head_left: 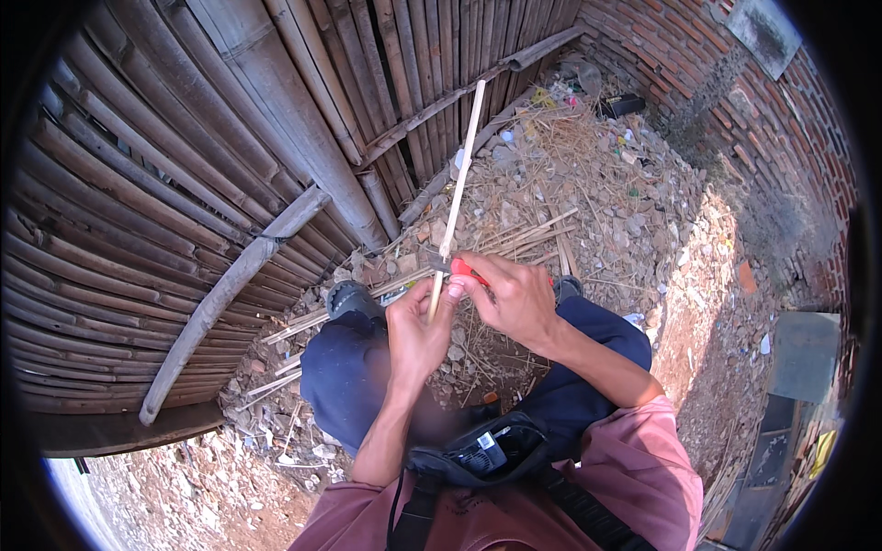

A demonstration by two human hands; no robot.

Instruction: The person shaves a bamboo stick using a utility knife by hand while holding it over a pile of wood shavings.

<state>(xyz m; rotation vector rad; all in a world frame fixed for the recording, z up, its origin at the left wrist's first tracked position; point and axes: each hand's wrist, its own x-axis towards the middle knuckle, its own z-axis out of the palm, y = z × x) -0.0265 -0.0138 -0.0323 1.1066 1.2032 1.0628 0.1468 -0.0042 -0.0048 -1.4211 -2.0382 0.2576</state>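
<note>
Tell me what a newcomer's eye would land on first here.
First, the pale stick, slanting up through the middle of the view from the left grip. Next, the red-handled blade in the right grip, bright against the stick's lower part. Then the bamboo fence, filling the upper left, with a brick wall at upper right.

Red handle [467,269] partly hidden by right hand [511,298]; shirt [638,455] cut off below.

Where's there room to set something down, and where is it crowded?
Likeliest: the part-sunlit earth between the right knee and grey board, though a white scrap lies there. Crowded: ahead, where sticks and rubble border the bamboo wall; and mid-air, where left hand and right hand surround the pale stick.
</note>
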